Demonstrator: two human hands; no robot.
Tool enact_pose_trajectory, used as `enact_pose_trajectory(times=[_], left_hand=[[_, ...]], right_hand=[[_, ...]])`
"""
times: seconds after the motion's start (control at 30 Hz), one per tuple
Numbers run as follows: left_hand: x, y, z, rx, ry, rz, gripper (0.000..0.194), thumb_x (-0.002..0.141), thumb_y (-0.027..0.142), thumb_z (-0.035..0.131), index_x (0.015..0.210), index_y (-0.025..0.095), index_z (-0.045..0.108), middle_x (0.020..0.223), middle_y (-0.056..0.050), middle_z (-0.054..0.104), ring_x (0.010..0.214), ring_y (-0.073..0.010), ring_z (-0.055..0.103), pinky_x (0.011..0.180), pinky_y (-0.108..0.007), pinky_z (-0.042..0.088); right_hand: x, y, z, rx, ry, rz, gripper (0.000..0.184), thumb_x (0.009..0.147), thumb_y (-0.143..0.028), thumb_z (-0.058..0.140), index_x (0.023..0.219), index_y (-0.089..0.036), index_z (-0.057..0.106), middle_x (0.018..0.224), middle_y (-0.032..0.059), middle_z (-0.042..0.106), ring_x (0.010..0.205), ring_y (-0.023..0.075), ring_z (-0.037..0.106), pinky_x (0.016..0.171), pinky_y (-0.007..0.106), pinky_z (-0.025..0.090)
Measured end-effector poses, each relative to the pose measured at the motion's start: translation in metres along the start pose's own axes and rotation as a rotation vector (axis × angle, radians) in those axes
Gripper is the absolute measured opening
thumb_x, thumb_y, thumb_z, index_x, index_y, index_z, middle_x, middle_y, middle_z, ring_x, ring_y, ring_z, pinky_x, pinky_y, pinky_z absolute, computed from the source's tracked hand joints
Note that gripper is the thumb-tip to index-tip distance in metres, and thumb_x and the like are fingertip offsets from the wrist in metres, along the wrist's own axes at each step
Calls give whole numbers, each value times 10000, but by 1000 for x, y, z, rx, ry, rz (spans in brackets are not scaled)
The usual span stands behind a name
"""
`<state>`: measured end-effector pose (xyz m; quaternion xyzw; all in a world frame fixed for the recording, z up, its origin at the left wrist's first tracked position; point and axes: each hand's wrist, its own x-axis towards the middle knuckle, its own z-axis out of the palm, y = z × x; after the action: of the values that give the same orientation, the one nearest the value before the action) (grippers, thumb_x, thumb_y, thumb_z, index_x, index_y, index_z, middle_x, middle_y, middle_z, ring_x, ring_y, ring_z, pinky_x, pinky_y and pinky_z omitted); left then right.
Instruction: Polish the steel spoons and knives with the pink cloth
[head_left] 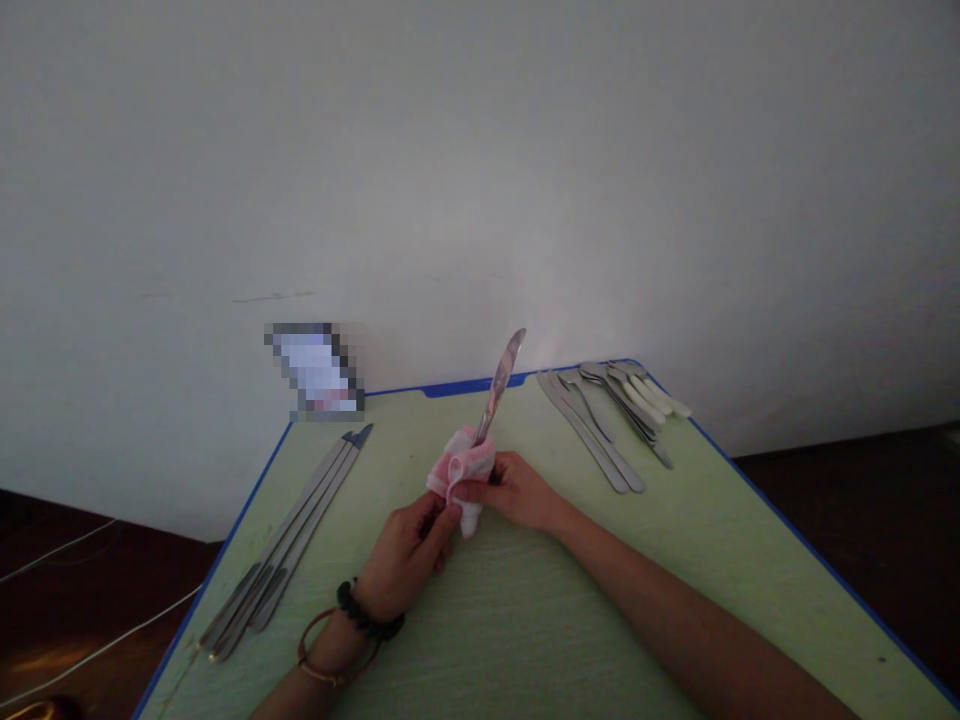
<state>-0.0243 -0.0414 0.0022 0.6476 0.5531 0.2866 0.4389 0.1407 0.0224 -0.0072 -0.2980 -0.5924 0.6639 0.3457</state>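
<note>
A shiny table knife [501,385] points up and slightly right over the middle of the table, its handle wrapped in a pink and white cloth [466,465]. My left hand [409,555], with dark beads and a thin band at the wrist, is closed at the lower left of the bundle. From the right, my right hand [517,490] pinches the cloth around the handle, thumb in front. The handle itself is hidden by the cloth and fingers. Several table knives [292,535] lie side by side on the left of the table.
On the right of the green table [525,640] lie more knives [589,430], spoons [630,405] and white-handled cutlery [656,395]. A blurred-out phone-like screen [315,365] leans at the back left. The pale wall [480,180] stands behind; white cables [105,645] run at left.
</note>
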Motion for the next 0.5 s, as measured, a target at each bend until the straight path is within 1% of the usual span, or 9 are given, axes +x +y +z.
enact_pose_trajectory(times=[0.17,0.3,0.4,0.5], left_hand=[[0,2,-3,106,-55,64,400,887,461,354,610,189,450,513,33,473,467,-110,445,484,-219,339],[0,1,-5,82,-91,96,435,876,478,370,559,186,425,485,44,422,460,-99,391,473,-215,301],[0,0,-6,16,-140,91,436,875,481,381,572,177,463,488,43,422,462,-96,383,464,-211,294],[-1,1,-4,-41,-153,76,416,887,466,368,663,161,541,542,18,505,491,-104,426,482,-209,328]], right_hand=[[0,-3,0,44,-38,30,227,661,-366,708,734,-155,669,697,1,628,640,119,547,656,263,422],[0,-7,-1,104,-53,53,276,651,-392,708,753,-141,653,724,-1,615,666,116,532,661,255,406],[1,-7,-3,150,-15,61,299,636,-407,713,741,-136,646,721,-3,612,667,115,523,653,247,392],[1,-8,-5,168,12,57,288,641,-405,709,719,-136,643,713,-7,608,652,106,513,647,240,384]])
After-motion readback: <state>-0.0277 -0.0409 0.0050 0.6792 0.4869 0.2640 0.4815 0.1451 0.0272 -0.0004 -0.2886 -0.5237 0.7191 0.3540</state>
